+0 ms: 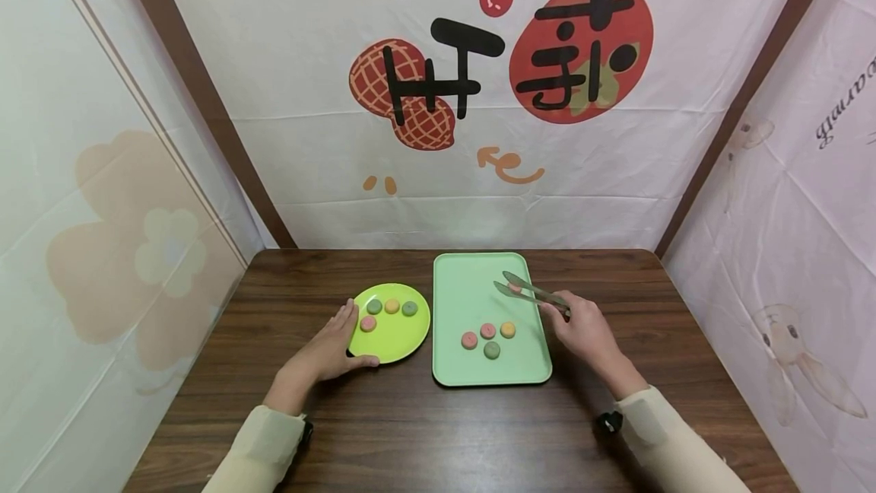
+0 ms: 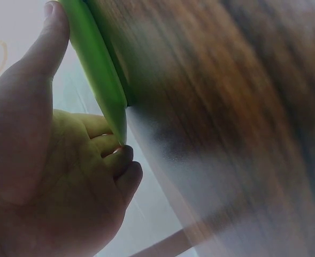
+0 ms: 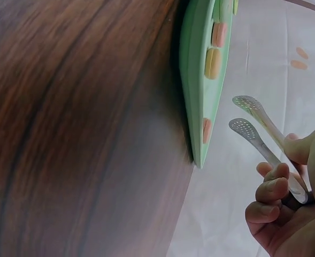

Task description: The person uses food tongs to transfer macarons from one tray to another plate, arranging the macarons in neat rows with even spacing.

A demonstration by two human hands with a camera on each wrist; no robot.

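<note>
My left hand grips the rim of a lime-green plate, thumb at the near side and fingers along the left edge. Green, yellow and pink macarons sit on the plate. My right hand holds metal tongs with perforated tips over the right part of a mint-green tray. The tong tips are spread apart. A pink macaron shows between them in the head view; in the right wrist view this macaron rests on the tray, apart from the tips.
Nearer the tray's front lie pink macarons, a yellow macaron and a green macaron. Plate and tray stand side by side on a dark wooden table. Printed white cloth hangs behind and at both sides.
</note>
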